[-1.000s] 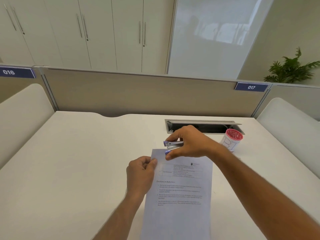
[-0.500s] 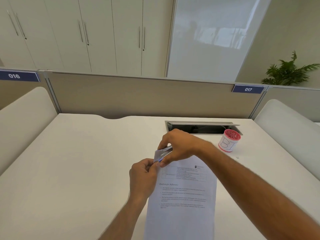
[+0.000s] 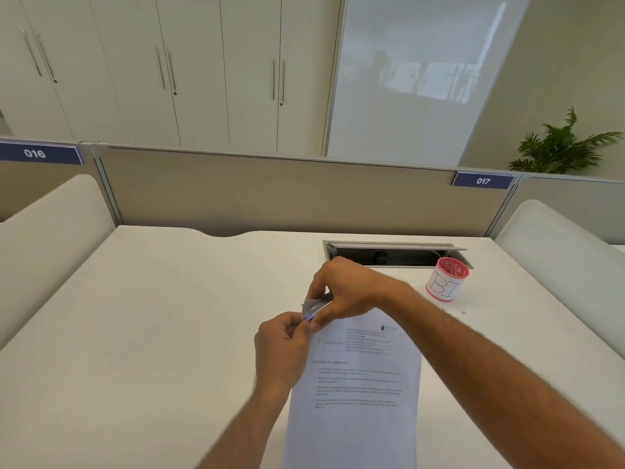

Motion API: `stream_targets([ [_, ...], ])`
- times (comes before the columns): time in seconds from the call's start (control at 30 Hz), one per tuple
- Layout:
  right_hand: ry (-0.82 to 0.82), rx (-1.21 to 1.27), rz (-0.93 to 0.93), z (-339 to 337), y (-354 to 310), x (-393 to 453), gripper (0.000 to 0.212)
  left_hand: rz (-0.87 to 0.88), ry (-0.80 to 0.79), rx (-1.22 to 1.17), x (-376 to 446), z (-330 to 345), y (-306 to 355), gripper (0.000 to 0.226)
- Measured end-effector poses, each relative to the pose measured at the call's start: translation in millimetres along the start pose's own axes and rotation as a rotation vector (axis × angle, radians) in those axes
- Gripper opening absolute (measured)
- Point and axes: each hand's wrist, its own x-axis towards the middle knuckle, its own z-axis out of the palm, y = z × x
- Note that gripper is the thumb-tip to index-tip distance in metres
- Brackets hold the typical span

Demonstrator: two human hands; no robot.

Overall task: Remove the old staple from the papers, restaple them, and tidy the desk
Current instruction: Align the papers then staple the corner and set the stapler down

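**Ana:** Where are the papers (image 3: pixel 355 384)?

**Ben:** On the white desk (image 3: pixel 152 333), flat, right in front of the person. Only the top left corner is lifted up.

**Ana:** What are the hands doing?

**Ben:** The left hand (image 3: pixel 280 346) pinches that corner. The right hand (image 3: pixel 341 292) is curled round a small tool (image 3: pixel 316 308), silver with a bit of blue. The tool's tip sits right at the corner.

**Ana:** Is it a stapler or a staple puller?

**Ben:** I can't tell. It is mostly hidden by the fingers.

**Ana:** Is the old staple out?

**Ben:** I can't see any staple. It is too small. I think the work at the corner is going on now, so it may be pulling or stapling.

**Ana:** What is left?

**Ben:** I think they must finish at the corner, then put the tool away and tidy up. There is a tiny scrap (image 3: pixel 464 312) on the desk near the cup (image 3: pixel 446 280). It may need picking up.

**Ana:** Any words to read?

**Ben:** The cup is white and red and has big letters, "BI" and maybe more. Blue signs on the divider say "016" (image 3: pixel 35 153) and "017" (image 3: pixel 483 181). The page has a heading, "Questions for Reflection". The rest is too small.
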Motion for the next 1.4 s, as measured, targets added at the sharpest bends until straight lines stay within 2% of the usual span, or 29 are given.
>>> stream_targets([
  [0.5, -0.011, -0.062, -0.051, 3, 3, 3, 0.041, 0.004, -0.005, 0.011, -2, 0, 0, 0.018],
  [1.2, 0.02, 0.024, -0.054, 8, 10, 5, 0.033, 0.008, -0.008, -0.011, 3, 3, -3, 0.02],
  [1.4, 0.005, 0.055, -0.05, 9, 15, 5, 0.049, -0.011, 0.001, -0.018, 6, 1, -2, 0.019],
])
